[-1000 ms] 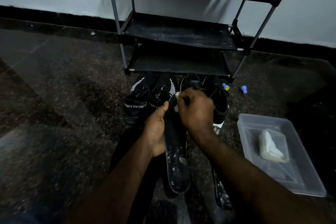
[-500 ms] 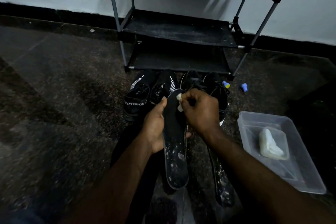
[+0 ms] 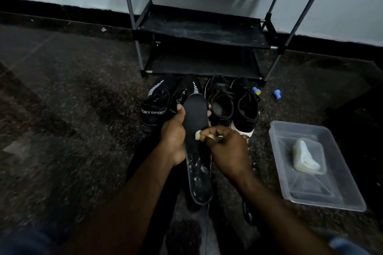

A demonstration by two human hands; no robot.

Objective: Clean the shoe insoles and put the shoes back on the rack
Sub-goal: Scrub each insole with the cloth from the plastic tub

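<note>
Since 0.5 s ago: right hand [image 3: 226,151] has shifted from the toe end of the insole [image 3: 196,118] down to about its middle, leaving the toe end uncovered; left hand [image 3: 174,136] unchanged in its grip. Right hand: fingers curled, pinching a small whitish wad [image 3: 198,135] whose tip meets the insole face, centre of frame. Left hand: clamped on the insole, thumb up along the left edge, fingertips showing past the right edge. Insole held lengthwise, toe end away from the camera; upper half plain black, lower half speckled with white residue. A 2nd insole [image 3: 247,212] lies on the floor, lower right of centre, partly hidden behind the right forearm. Just beyond the hands, 4 black shoes stand in a row on the floor: 2 knit shoes [image 3: 155,107] lettered "SPORT" on the left, 2 laced shoes [image 3: 247,105] on the right. Behind them, top centre, the black shoe rack [image 3: 199,33] stands against the pale wall, 3 shelves in view. Right of frame: clear plastic tub [image 3: 310,190] on the floor, a whitish lump [image 3: 306,157] inside. 2 small blue items [image 3: 277,94] lie near the rack's right foot; identity not discernible.
</note>
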